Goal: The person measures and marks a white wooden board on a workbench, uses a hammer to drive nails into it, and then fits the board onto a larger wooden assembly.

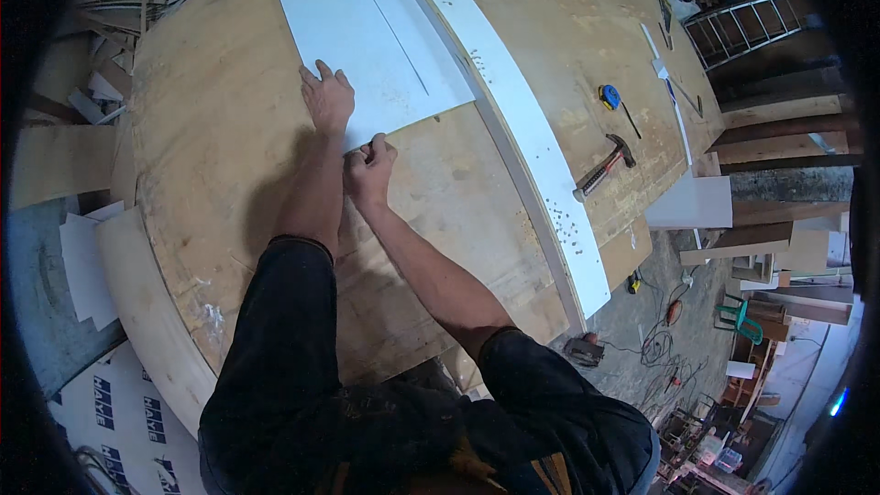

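Observation:
A flat white panel (367, 46) with a thin dark line along it lies on the wooden worktable. My left hand (328, 99) rests on the panel's left edge near its close corner, fingers spread. Just below it, my right hand (369, 172) is closed at the panel's near edge, its fingers curled together. Whatever the right fingers pinch, if anything, is too small or hidden to make out. Along the panel's right side runs a long white-topped board (527, 128), raised above the table, with several small screw-like bits scattered on top.
Right of the long board, a hammer (607, 168) and a blue tape measure (610, 97) lie on the worktable (220, 64). Cables (660, 348) trail over the floor at right, near a green chair (739, 319). Stacked boards (779, 151) and a ladder (744, 29) stand beyond.

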